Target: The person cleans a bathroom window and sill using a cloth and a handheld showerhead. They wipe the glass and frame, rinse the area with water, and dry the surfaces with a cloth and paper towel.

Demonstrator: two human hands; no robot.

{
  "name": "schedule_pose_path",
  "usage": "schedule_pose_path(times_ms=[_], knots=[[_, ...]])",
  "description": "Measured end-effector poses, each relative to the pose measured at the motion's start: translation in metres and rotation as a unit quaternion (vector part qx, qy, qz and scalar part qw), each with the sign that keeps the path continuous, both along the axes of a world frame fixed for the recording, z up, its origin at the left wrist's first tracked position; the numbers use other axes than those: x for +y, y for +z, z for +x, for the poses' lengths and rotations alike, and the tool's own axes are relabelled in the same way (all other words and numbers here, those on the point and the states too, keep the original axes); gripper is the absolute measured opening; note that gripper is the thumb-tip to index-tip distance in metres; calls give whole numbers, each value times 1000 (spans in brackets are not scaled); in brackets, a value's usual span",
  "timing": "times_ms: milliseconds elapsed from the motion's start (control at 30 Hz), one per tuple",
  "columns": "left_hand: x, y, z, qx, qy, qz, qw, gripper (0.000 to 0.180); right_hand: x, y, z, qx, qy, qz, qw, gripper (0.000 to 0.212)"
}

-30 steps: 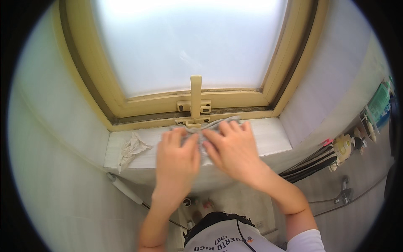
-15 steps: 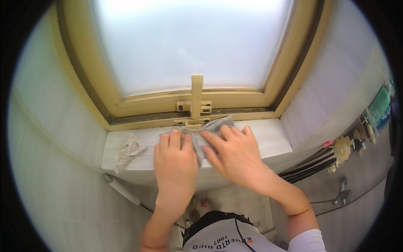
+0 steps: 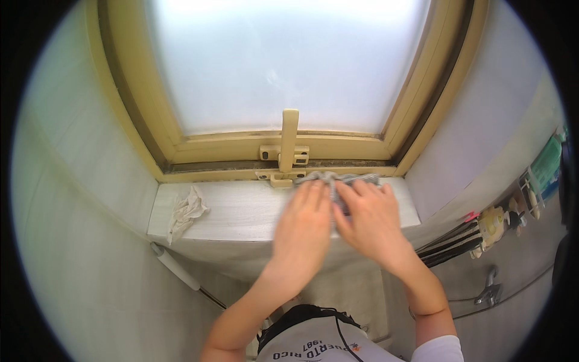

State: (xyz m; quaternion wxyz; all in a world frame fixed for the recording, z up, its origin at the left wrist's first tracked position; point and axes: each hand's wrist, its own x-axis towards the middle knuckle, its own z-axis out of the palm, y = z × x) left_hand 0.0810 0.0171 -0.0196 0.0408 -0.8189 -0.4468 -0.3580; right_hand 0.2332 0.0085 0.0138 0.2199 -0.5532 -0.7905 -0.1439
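A grey striped cloth lies bunched on the white window sill, up against the bottom of the window frame, right of the window handle. My left hand bears on the cloth's left part, its fingers closed over it and slightly blurred. Beside it, my right hand grips the right part with bent fingers, thumb toward the left hand. Between the two hands a strip of the cloth shows; the rest is hidden under the fingers. The upright handle and its beige latch stand just left of the cloth.
A crumpled off-white tissue or rag lies at the sill's left end. Below it a white and grey pole leans by the wall. On the right are a wall tap, dark hanging straps and a rack with bottles.
Both hands have slid to the right along the sill with the cloth, from under the handle to its right side. The cloth is more bunched. The view has shifted slightly.
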Motion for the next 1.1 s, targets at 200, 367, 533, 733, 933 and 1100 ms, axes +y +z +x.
schedule_pose_path(times_ms=[200, 367, 533, 733, 933, 1100], knots=[[-3, 1, 51, 30, 24, -4, 999, 38, -8, 11, 36, 61, -22, -56, 996, 22], [-30, 10, -18, 30, 119, -20, 992, 30, 4, -6, -26, 115, 115, -18, 987, 13], [-31, 25, -55, 33, 100, -23, 994, 30, 7, -13, -61, 82, 112, 26, 990, 8], [-34, 27, -30, -2, 93, -35, 995, 26, 8, -5, -34, 66, 131, -4, 989, 11], [-35, 25, -46, 30, 142, -4, 989, 18, 8, -12, -59, 54, 129, -1, 990, 13], [-45, 39, -29, 51, 85, -66, 993, 12, -11, 2, -20, 60, 140, -28, 988, 20]])
